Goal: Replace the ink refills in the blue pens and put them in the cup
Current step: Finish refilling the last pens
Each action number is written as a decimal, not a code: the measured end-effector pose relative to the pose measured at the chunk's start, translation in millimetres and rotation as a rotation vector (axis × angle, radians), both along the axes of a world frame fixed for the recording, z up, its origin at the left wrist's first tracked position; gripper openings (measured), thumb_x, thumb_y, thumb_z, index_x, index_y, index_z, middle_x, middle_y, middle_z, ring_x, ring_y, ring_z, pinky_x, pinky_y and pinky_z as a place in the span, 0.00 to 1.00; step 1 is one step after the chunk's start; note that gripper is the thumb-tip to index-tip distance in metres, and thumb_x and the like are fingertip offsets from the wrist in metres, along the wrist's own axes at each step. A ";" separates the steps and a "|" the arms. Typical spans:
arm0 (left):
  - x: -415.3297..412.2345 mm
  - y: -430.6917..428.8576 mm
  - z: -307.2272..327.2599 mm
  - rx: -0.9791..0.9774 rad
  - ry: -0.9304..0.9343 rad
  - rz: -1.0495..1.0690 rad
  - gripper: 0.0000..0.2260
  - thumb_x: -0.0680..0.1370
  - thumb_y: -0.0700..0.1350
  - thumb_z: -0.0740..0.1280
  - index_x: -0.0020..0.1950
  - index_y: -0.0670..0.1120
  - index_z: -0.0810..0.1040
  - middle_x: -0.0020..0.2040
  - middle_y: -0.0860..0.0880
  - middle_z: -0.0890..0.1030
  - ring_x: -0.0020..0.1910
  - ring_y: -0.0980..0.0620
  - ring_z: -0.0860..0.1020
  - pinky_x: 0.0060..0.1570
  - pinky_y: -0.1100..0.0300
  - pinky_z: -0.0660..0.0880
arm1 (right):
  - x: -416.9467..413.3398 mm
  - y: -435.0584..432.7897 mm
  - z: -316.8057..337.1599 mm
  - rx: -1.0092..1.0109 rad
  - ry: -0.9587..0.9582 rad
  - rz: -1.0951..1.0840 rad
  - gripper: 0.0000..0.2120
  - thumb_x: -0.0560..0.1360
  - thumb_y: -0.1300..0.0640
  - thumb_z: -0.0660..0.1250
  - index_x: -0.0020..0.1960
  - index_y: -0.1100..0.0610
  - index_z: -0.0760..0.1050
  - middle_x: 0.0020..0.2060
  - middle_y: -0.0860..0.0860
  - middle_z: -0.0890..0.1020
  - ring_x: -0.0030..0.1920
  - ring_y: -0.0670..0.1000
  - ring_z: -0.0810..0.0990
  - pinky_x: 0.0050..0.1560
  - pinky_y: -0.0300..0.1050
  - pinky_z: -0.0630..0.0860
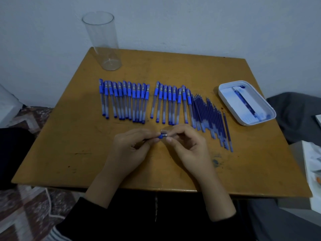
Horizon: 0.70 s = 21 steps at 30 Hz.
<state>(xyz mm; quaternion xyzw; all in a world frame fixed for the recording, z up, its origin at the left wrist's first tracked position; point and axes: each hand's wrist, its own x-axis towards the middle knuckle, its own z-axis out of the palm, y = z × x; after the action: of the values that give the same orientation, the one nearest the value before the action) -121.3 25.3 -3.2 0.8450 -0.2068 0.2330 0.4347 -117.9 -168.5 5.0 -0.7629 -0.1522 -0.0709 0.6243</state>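
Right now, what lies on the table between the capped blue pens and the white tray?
A fanned row of loose ink refills, lying side by side; the head view shows it.

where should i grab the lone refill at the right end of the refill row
Pinch the lone refill at mid-length, from above, approaching from its right. It lies flat and thin; the table is bare on that side, while the other refills crowd its left.

Clear, glossy plastic cup (102,40); worn, scuffed wooden table (86,136); smooth white plastic tray (268,110); translucent plastic pens (125,101).
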 end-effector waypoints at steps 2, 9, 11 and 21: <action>0.8 0.1 -1.0 -0.013 0.000 0.008 0.07 0.75 0.41 0.75 0.53 0.44 0.86 0.51 0.54 0.85 0.51 0.62 0.82 0.53 0.66 0.78 | -0.6 -0.2 1.4 0.034 0.048 0.000 0.08 0.75 0.63 0.72 0.54 0.56 0.80 0.45 0.46 0.82 0.49 0.50 0.81 0.49 0.40 0.78; 0.0 0.2 1.5 0.004 0.028 0.009 0.09 0.74 0.42 0.75 0.53 0.43 0.86 0.51 0.53 0.85 0.51 0.62 0.83 0.53 0.66 0.78 | -0.7 0.3 0.1 -0.006 0.031 0.001 0.07 0.76 0.64 0.71 0.53 0.56 0.80 0.47 0.47 0.83 0.50 0.50 0.81 0.51 0.40 0.78; -0.2 0.2 1.9 0.003 0.026 0.010 0.09 0.74 0.42 0.75 0.53 0.44 0.86 0.51 0.53 0.85 0.51 0.61 0.83 0.53 0.66 0.78 | -1.1 2.0 1.2 -0.022 0.075 -0.008 0.07 0.76 0.59 0.72 0.54 0.55 0.80 0.45 0.46 0.83 0.49 0.49 0.81 0.49 0.37 0.78; 0.2 -0.2 1.0 0.004 0.021 0.025 0.09 0.73 0.39 0.76 0.53 0.44 0.86 0.50 0.53 0.85 0.50 0.61 0.83 0.53 0.67 0.77 | -0.7 1.3 1.3 -0.159 0.045 0.040 0.10 0.77 0.58 0.71 0.58 0.53 0.80 0.52 0.46 0.81 0.56 0.46 0.79 0.56 0.36 0.76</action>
<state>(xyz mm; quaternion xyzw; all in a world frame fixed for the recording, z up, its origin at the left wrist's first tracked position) -121.0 25.1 -2.2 0.8508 -0.1920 0.2292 0.4322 -118.6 -167.2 6.3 -0.8084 -0.1583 -0.0291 0.5663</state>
